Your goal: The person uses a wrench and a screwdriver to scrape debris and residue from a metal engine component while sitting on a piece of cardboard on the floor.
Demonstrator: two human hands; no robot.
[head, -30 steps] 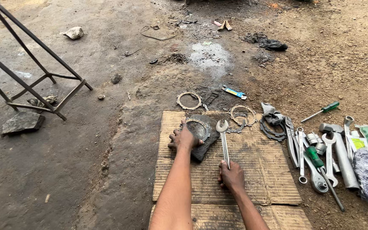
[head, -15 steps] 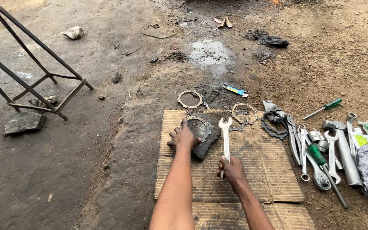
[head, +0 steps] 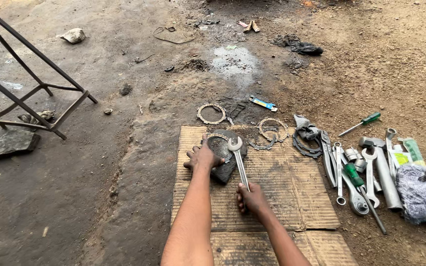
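My left hand (head: 202,157) rests on the left edge of a dark round metal part (head: 225,158) lying on a sheet of cardboard (head: 282,197). My right hand (head: 251,198) grips the lower end of a long silver open-end wrench (head: 239,166). The wrench's jaw sits over the top of the dark part, right of my left hand. Both forearms reach in from the bottom of the view.
Toothed metal rings (head: 211,113) lie on the dirt just beyond the cardboard. To the right lies a row of spanners, pliers, a ratchet (head: 356,194) and a green-handled screwdriver (head: 360,123), with a grey cloth (head: 422,192). A metal stand (head: 30,93) and stones sit at left.
My right hand has swung the wrench left, bringing its jaw from beside the dark part onto its top. My left hand stays on the part.
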